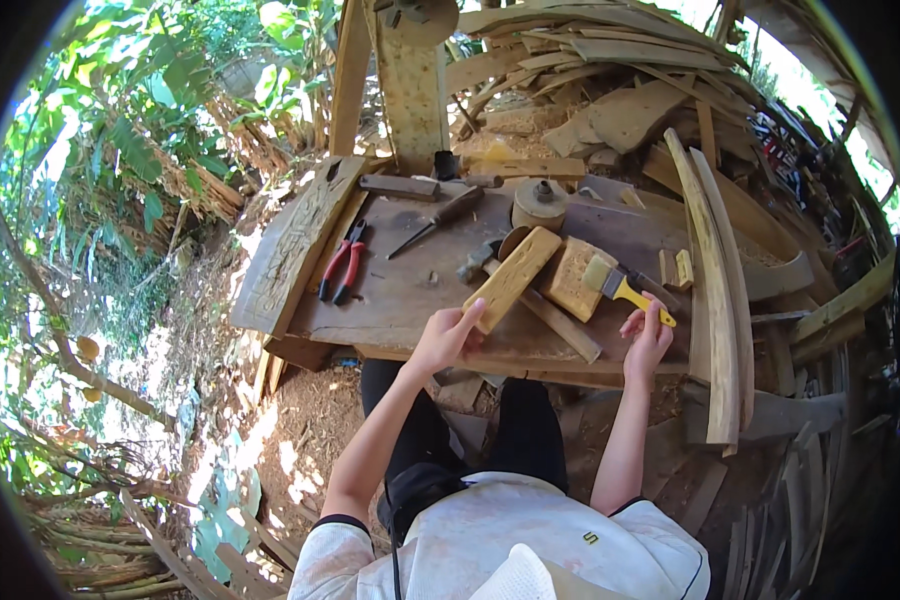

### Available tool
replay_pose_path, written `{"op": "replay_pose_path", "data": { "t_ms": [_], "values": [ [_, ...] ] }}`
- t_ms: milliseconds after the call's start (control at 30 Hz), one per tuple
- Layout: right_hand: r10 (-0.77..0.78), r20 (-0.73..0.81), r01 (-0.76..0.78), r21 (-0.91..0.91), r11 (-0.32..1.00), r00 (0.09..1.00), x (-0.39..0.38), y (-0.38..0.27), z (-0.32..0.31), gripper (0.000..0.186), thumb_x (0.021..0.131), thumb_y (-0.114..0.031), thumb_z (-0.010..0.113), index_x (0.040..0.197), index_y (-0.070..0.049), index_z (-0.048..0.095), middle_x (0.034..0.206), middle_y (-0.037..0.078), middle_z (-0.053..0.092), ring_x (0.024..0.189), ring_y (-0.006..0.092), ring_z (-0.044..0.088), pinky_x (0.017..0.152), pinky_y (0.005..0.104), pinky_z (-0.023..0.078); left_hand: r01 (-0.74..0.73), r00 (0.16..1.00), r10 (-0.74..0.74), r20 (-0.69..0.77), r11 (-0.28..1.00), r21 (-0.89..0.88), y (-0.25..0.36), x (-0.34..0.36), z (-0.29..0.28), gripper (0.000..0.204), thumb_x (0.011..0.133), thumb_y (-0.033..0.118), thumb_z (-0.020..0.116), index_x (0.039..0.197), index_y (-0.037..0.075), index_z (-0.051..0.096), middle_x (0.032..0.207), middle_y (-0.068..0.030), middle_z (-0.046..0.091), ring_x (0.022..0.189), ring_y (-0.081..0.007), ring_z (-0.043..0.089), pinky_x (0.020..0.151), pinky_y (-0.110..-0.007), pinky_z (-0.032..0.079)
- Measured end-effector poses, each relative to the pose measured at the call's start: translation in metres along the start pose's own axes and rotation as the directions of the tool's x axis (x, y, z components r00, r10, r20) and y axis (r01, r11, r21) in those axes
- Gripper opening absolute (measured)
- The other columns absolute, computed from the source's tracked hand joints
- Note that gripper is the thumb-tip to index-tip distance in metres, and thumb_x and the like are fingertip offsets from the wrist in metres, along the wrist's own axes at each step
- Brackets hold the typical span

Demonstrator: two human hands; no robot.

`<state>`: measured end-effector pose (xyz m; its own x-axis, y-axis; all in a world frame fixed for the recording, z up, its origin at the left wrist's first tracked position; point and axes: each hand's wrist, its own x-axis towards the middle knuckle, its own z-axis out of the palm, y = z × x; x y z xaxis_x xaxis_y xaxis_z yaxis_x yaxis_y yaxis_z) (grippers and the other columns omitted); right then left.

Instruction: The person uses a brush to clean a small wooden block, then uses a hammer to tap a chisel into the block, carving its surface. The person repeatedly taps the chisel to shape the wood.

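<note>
The oblong wooden block (518, 277) is held over the middle of the worktop (400, 295), its far end toward 1 o'clock. The left hand (448, 340), at its 7 to 8 o'clock, holds the near end, thumb on top; that grip leaves most of the upper face free and is best kept firm, clear of the bristles. At 3 o'clock the fingers of the right hand (650, 338) hold the brush (630, 291) lightly by its yellow handle. Its bristles overlap a second block (570, 285) in view; whether they touch cannot be told. For good control, long, light strokes along the grain, with the block tilted toward the brush, would suit. The hammer (562, 326) crosses below, its handle toward 4 to 5 o'clock, so lift clear of it. Red-handled pliers (344, 263) lie well apart, at 9 o'clock.
</note>
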<state>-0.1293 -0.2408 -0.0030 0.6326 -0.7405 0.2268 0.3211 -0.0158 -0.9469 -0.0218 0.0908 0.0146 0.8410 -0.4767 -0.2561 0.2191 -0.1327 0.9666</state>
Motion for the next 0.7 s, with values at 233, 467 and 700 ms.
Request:
{"op": "replay_pose_path", "data": {
  "t_ms": [233, 467, 700],
  "values": [
    [0.021, -0.007, -0.02, 0.02, 1.0, 1.0, 0.002, -0.003, 0.001, 0.038, 0.11, -0.036, 0.054, 0.121, -0.002, 0.067, 0.069, 0.001, 0.059, 0.054, 0.0086, 0.055, 0.05, 0.0232, 0.041, -0.128, 0.989, 0.149, -0.019, 0.901, 0.414, -0.005, -0.051, -0.022, 0.053, 0.109, 0.043, 0.051, 0.089, -0.002, 0.07, 0.07, -0.0053, 0.068, 0.063, -0.0144, 0.07, 0.055, -0.03, 0.053],
    [0.018, 0.022, -0.017, -0.005, 1.0, 1.0, 0.003, -0.004, 0.003, 0.037, 0.11, -0.035, 0.054, 0.12, -0.003, 0.067, 0.067, 0.001, 0.058, 0.054, 0.0086, 0.055, 0.049, 0.0234, 0.041, 0.251, 0.815, -0.529, 0.235, 0.688, 0.681, -0.085, -0.125, -0.067, 0.09, 0.101, 0.076, 0.036, 0.133, -0.002, 0.068, 0.132, -0.018, 0.07, 0.124, -0.0277, 0.065, 0.104, -0.039, 0.053],
    [0.018, 0.013, -0.018, -0.007, 1.0, 1.0, 0.003, -0.002, 0.003, 0.035, 0.11, -0.032, 0.054, 0.122, -0.002, 0.067, 0.069, 0.001, 0.057, 0.055, 0.0082, 0.053, 0.051, 0.0237, 0.039, 0.404, 0.66, -0.672, 0.338, 0.695, 0.595, -0.126, -0.155, -0.054, 0.097, 0.099, 0.081, 0.031, 0.143, 0.0, 0.06, 0.143, -0.0177, 0.063, 0.129, -0.0304, 0.061, 0.107, -0.039, 0.051]
  ]
}}
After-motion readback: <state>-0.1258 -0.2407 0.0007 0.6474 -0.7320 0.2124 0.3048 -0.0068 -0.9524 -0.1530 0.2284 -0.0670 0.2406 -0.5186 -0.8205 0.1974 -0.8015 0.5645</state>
